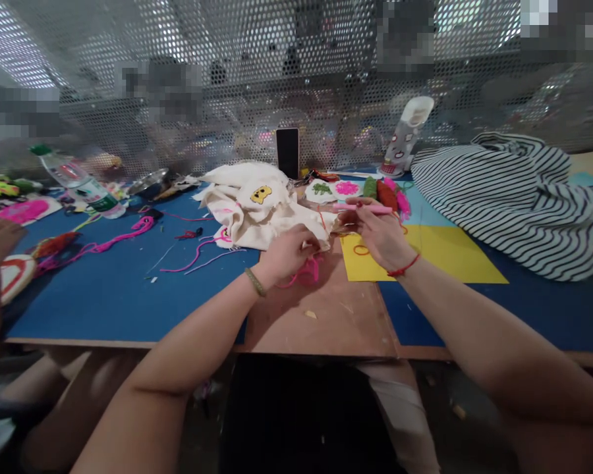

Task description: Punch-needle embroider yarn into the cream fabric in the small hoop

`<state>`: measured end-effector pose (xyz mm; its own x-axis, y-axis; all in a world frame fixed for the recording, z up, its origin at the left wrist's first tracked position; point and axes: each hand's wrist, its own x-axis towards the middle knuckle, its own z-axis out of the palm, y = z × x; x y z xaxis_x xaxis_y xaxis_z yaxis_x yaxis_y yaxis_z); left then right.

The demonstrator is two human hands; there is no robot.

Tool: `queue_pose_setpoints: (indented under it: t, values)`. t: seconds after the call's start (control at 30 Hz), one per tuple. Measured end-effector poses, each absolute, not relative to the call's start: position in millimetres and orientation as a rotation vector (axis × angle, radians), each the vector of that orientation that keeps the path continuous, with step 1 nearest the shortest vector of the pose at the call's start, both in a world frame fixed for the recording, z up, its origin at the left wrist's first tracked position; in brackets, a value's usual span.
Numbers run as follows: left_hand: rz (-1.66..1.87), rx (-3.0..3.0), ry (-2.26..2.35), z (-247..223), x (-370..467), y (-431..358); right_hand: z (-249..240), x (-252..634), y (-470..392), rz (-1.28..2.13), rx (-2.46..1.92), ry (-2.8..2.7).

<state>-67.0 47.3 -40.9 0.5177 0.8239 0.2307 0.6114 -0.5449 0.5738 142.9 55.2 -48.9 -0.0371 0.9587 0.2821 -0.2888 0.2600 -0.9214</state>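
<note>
the pink pen-like tool (375, 209) lies just right of the cream cloth (254, 227), its long axis running roughly left to right, left tip towards the cloth; the right hand (375, 227), right of the cloth, has its fingers closed around it. the left hand (291, 251) is nearer, half-curled at the cloth's near edge on the bench (128, 276), though i cannot tell whether it pinches fabric.

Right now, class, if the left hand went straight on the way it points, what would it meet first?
The cream cloth, probably; whether the left hand touches it is unclear.
</note>
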Motion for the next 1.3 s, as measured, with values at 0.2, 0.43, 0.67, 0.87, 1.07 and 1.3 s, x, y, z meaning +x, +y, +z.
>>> queue_pose_setpoints:
  t: [0.2, 0.43, 0.67, 0.87, 1.07, 1.3]
  values:
    - [1.034, 1.491, 0.897, -28.2, -59.9, 42.1, -45.1, 135.1, 45.6, 1.11, -0.756, -1.312]
    - [1.056, 1.377, 0.856, -29.2, -47.2, 32.7, -47.8, 119.3, 35.8, 1.092, -0.803, -1.413]
    - [0.843, 1.456, 0.881, -17.0, -78.4, 47.7, -36.8, 148.8, 52.2, 1.1, -0.662, -1.027]
    - [1.224, 1.077, 0.597, 4.6, -123.6, 64.6, -39.4, 180.9, 77.4, 1.051, -0.682, -0.914]
    - [1.51, 0.915, 0.383, 15.5, -134.5, 63.3, -37.2, 173.4, 72.4, 1.07, -0.622, -0.861]
    - [1.711, 0.918, 0.127, 23.6, -156.7, 68.1, -25.7, 176.7, 63.7, 1.002, -0.622, -0.868]
